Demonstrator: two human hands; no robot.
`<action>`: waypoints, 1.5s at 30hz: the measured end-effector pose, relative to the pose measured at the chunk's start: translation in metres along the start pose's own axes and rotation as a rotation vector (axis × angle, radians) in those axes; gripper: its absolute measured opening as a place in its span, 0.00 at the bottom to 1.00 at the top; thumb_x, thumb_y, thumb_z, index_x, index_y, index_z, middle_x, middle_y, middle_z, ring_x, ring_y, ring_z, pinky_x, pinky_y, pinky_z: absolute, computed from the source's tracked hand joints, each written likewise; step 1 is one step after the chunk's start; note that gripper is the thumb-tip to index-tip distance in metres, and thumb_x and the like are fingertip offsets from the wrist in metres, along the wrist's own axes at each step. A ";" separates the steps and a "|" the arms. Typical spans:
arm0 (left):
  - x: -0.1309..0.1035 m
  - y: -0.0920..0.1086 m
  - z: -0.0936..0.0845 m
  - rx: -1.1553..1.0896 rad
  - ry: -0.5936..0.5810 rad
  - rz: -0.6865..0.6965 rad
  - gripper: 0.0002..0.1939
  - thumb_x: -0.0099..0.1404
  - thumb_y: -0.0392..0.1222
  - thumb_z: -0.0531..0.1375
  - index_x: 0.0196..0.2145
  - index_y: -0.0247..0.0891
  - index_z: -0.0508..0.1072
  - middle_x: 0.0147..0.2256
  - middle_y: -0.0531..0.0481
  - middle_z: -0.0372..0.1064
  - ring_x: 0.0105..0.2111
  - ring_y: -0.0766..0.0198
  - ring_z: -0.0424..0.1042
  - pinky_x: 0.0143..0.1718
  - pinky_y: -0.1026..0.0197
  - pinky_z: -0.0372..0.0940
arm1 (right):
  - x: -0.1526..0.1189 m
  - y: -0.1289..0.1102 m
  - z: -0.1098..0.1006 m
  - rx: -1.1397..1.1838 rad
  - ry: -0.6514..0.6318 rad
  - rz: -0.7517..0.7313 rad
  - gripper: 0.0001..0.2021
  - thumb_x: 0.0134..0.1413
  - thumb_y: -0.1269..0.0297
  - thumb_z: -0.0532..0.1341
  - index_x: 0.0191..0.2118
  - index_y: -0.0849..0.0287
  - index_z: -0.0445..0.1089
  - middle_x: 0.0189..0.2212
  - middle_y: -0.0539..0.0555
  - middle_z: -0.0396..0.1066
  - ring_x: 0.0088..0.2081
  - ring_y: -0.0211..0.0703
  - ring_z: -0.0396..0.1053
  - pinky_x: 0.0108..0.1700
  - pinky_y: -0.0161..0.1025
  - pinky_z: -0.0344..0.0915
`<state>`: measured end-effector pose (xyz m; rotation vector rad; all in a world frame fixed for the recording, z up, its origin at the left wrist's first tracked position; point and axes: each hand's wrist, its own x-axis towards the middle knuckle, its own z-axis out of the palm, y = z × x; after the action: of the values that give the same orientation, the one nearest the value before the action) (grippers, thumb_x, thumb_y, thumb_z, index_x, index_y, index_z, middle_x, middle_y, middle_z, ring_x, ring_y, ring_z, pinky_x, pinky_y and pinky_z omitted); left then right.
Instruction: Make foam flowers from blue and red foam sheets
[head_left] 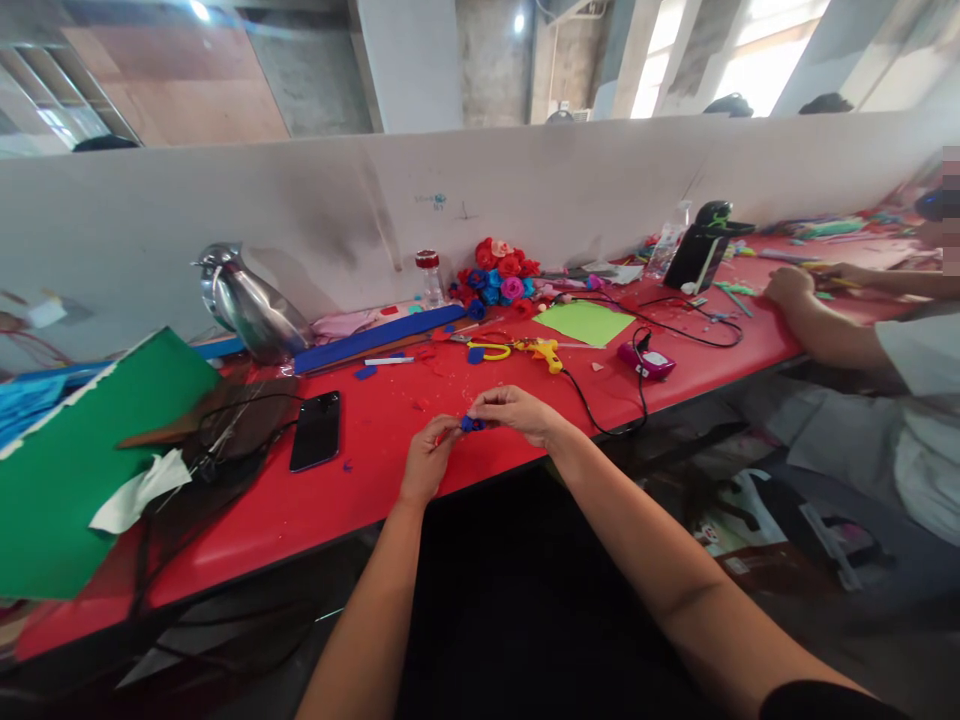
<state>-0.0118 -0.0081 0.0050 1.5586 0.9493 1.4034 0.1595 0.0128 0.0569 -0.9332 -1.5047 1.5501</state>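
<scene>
A small dark-blue paper flower [472, 424] is pinched between my two hands above the front part of the red table [390, 440]. The fingertips of my left hand [427, 458] close on its left side. From the right and above, the thumb and fingers of my right hand [517, 412] grip it, covering part of it. Beyond my hands lie yellow-handled scissors [493, 351] and a yellow glue gun [545, 354] with a black cord. Small blue paper pieces [366, 373] lie by a white pen-like stick [388, 360] and a long blue paper strip [382, 340].
A bunch of red, blue and pink paper flowers [501, 275] stands by the wall. Left are a phone [316, 430], a metal jug [251, 305] and a green board [105, 470]. Right are a green sheet [589, 321], a purple box [646, 360] and a co-worker's hands [793, 287].
</scene>
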 end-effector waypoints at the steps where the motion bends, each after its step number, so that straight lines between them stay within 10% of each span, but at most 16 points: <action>1: 0.000 0.000 0.000 0.002 -0.011 -0.020 0.07 0.57 0.44 0.61 0.26 0.39 0.74 0.28 0.50 0.68 0.32 0.63 0.66 0.39 0.59 0.61 | -0.001 0.000 -0.002 -0.021 0.002 -0.038 0.10 0.41 0.59 0.67 0.24 0.61 0.72 0.21 0.48 0.68 0.26 0.32 0.62 0.32 0.33 0.58; 21: 0.001 -0.004 0.001 -0.038 -0.091 -0.101 0.06 0.55 0.43 0.63 0.25 0.39 0.75 0.24 0.52 0.67 0.28 0.65 0.64 0.34 0.63 0.59 | 0.002 -0.020 -0.010 -0.446 -0.161 -0.112 0.05 0.43 0.66 0.62 0.25 0.60 0.74 0.21 0.48 0.71 0.25 0.36 0.66 0.32 0.34 0.61; 27: 0.002 -0.004 0.002 -0.109 -0.052 -0.172 0.09 0.54 0.44 0.64 0.22 0.37 0.73 0.22 0.53 0.66 0.26 0.67 0.63 0.34 0.63 0.58 | 0.001 -0.024 -0.004 -0.660 0.001 -0.367 0.03 0.43 0.69 0.62 0.25 0.60 0.73 0.24 0.50 0.72 0.29 0.38 0.68 0.35 0.35 0.61; 35: 0.006 -0.005 -0.004 -0.359 0.106 -0.210 0.12 0.50 0.48 0.68 0.23 0.37 0.72 0.21 0.55 0.63 0.22 0.70 0.57 0.26 0.65 0.55 | 0.021 -0.001 0.000 -0.245 0.361 -0.240 0.14 0.53 0.54 0.58 0.27 0.59 0.69 0.24 0.51 0.70 0.29 0.38 0.67 0.35 0.36 0.62; 45: 0.005 -0.004 -0.008 -0.578 0.149 -0.248 0.14 0.49 0.48 0.69 0.23 0.36 0.71 0.22 0.55 0.65 0.23 0.71 0.62 0.30 0.66 0.60 | 0.022 0.035 0.050 -0.055 0.221 -0.203 0.13 0.43 0.56 0.64 0.34 0.58 0.75 0.30 0.51 0.72 0.28 0.37 0.67 0.36 0.37 0.64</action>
<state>-0.0196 -0.0008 0.0036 0.8896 0.7045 1.4598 0.1041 0.0100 0.0243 -0.9193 -1.4416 1.2255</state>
